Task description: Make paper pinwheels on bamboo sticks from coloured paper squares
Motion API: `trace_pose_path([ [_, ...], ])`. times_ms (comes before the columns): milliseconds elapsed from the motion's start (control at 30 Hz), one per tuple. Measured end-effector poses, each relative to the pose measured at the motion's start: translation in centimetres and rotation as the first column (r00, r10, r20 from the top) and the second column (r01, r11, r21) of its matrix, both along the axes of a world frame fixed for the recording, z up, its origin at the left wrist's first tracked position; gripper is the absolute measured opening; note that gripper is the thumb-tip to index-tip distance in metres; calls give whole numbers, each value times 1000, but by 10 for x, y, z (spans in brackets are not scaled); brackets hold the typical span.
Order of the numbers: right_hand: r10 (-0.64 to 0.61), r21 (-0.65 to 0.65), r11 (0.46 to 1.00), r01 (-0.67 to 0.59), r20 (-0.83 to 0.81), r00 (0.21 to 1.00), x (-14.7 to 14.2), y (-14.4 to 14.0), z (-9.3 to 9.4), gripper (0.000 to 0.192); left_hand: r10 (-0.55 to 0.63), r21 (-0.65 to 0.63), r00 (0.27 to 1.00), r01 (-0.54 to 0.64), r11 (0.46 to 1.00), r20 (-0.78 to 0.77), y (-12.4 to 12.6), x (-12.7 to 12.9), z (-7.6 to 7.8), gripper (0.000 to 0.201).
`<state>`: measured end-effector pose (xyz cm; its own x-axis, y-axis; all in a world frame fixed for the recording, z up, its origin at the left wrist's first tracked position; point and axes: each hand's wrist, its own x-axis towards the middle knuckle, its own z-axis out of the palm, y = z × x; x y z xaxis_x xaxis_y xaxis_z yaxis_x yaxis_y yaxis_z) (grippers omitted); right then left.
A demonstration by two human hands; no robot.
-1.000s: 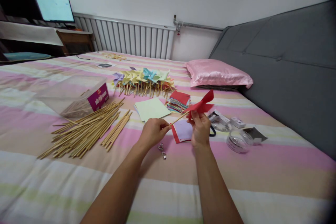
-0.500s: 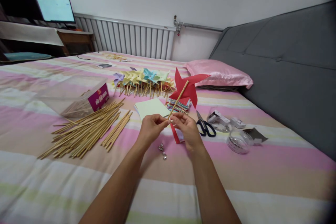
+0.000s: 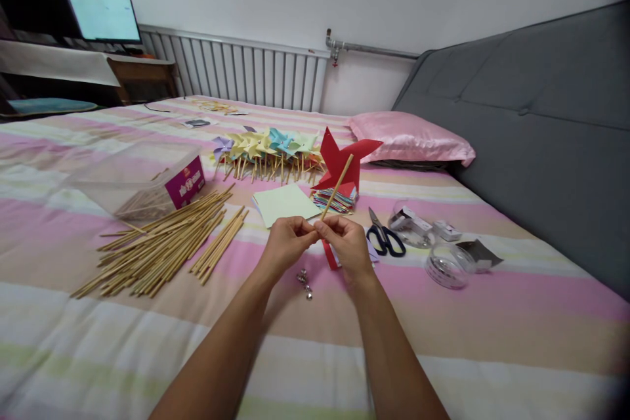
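Note:
A red paper pinwheel (image 3: 339,159) stands tilted on its wooden stick (image 3: 336,189) in front of me. The fingertips of my left hand (image 3: 286,240) are closed on the stick's lower end. Against them, my right hand (image 3: 347,243) pinches the same end with thumb and fingers. Part of a red paper strip (image 3: 331,254) shows below my right hand. Behind the pinwheel lies a stack of coloured paper (image 3: 335,201), with pale green sheets (image 3: 285,202) to its left. Small silver bells or beads (image 3: 305,283) rest on the bedspread close to my wrists.
Loose wooden sticks (image 3: 162,243) spread at the left, by a clear plastic box (image 3: 184,180). Several finished pinwheels (image 3: 268,144) lie farther back. Scissors (image 3: 384,236) and round clear containers (image 3: 447,268) are on the right. A pink pillow (image 3: 411,136) lies near the grey headboard (image 3: 531,105).
The red pinwheel has turned on its stick, its blades now at a different angle. My hands have come closer together, and my right hand has shifted slightly left.

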<state>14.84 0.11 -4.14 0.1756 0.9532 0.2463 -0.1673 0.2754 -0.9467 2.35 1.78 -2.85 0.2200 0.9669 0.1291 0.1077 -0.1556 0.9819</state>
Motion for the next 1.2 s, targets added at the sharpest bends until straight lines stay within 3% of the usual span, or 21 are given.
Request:
trace_pose_path([
  [1200,37,37,998,-44,185,982,4,2,-3,17,11,42,1000,-9,999,-27,5,-2,-9,39],
])
